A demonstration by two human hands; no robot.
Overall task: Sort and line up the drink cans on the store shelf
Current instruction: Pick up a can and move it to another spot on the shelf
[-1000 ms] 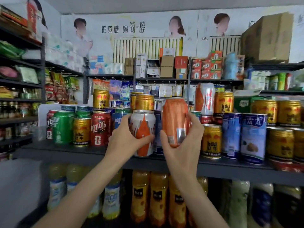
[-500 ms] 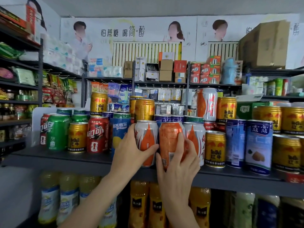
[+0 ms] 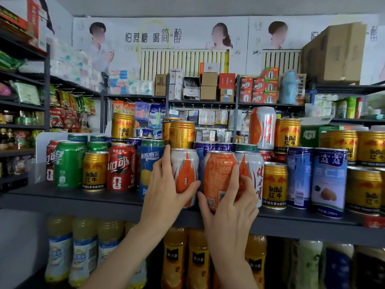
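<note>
Since the earlier frame my right hand (image 3: 227, 207) has set the orange aluminium can (image 3: 218, 180) on the dark shelf (image 3: 83, 202); fingers wrap it. My left hand (image 3: 164, 190) clasps the white-and-orange can (image 3: 184, 174). Risk: jostling stacked gold cans (image 3: 181, 134).

At my left hand (image 3: 164, 197), twelve o'clock, a silver aluminium can with an orange flame stripe (image 3: 184, 174). My right hand (image 3: 229, 207) meets a solid orange aluminium can (image 3: 218, 176); at three o'clock, a gold can lettered in red (image 3: 274, 184).

Cans stand in rows on a shelf (image 3: 104, 202). At its front edge, one held can (image 3: 218, 180) sits between two others, at nine o'clock (image 3: 184, 174) and three o'clock (image 3: 253, 176); bottles (image 3: 83, 247) stand on the shelf below.
</note>
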